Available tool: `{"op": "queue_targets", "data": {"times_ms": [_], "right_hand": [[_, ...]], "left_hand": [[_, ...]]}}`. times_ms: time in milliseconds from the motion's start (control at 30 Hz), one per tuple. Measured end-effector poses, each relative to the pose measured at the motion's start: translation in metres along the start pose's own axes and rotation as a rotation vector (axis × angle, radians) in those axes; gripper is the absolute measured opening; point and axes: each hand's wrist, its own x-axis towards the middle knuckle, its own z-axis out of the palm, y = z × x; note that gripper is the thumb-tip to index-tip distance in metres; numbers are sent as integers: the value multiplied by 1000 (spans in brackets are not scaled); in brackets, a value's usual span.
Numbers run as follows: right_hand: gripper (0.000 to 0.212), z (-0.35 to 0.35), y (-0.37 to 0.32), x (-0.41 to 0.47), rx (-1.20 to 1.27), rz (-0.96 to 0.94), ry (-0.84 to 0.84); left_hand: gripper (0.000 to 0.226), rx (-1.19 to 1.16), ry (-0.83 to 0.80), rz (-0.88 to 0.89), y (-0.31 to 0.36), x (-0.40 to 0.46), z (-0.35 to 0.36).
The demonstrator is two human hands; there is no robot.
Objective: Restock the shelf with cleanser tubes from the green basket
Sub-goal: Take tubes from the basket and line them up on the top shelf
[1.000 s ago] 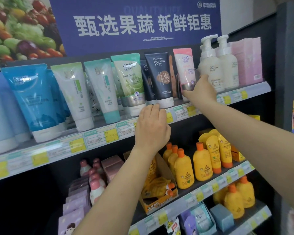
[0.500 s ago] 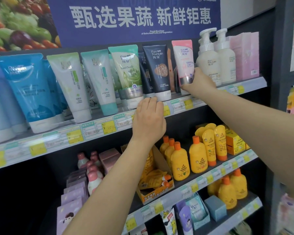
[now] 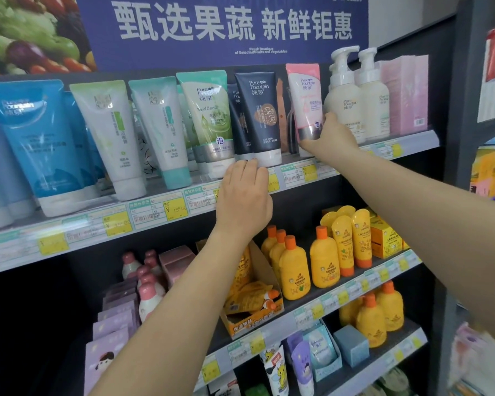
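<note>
The right hand (image 3: 327, 138) still grips the pink tube (image 3: 305, 101), now upright on the shelf (image 3: 406, 144) (nearly placed); left hand (image 3: 245, 198) fingers rest curled, empty.

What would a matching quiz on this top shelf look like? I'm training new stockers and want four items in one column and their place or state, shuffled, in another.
Column 1
1. pink cleanser tube with silver cap
2. dark navy plastic tube marked FOR MEN
3. big sky-blue plastic tube
4. two white pump bottles

Column 2
A. far left of the shelf
B. gripped at the cap end by the right hand
C. just right of the pink tube
D. directly above the left hand at the shelf edge

Pairs: 1-B, 2-D, 3-A, 4-C
</note>
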Motion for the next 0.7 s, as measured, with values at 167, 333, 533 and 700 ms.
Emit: {"op": "queue_targets", "data": {"times_ms": [167,333,533,700], "right_hand": [[65,1,0,-5,67,-3,51],[70,5,-13,-13,150,-154,288],[79,14,-45,-31,236,-338,245],[91,26,-57,-30,300,-243,68]], "left_hand": [[29,3,21,5,1,0,0],[27,15,29,2,1,0,1],[28,3,47,-17,2,0,2],[28,-5,42,-13,2,0,0]]}}
